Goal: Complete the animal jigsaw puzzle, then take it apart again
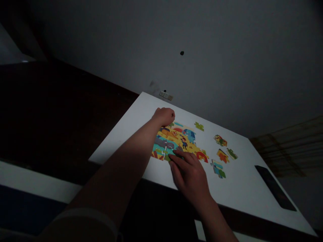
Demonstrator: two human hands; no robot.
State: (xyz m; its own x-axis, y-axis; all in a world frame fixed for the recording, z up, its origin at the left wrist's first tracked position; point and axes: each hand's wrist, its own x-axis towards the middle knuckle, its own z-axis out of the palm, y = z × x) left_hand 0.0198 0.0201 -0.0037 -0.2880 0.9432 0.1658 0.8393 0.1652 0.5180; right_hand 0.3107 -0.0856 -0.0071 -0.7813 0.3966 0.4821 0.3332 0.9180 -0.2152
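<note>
A partly joined, brightly coloured jigsaw puzzle of cartoon animals [178, 137] lies on a white, flat-topped desk [123, 132] between a person's two bare hands, the left hand [165, 116] at its far left corner and the right hand [191, 171] over its near edge. The left hand is curled loosely, knuckles up; whether anything is gripped inside it cannot be told. The right hand is bent at the fingers, its tips and thumb drawn close together at the puzzle's near edge, beside a small green patch; they appear to touch it, though a firm pinch cannot be confirmed. The joined picture appears to stretch mainly sideways, from beside the left forearm to beyond the right fingertips, but the slant of the view and the hands leave its longer side uncertain. Its near strip reaches farther right than its far part, leaving a stepped edge beyond the right hand. Out to the right, a blue-and-green cardboard piece or joined pair [217, 168] sits nearest the right hand, with an orange-and-yellow piece [222, 156], a mostly green piece [232, 154] and a dark, many-coloured piece [220, 140] farther off. A light-green knobbed piece [199, 126] lies alone to the right of the left hand, past the puzzle's far right side. The right hand is the nearer to most of these loose pieces.
</note>
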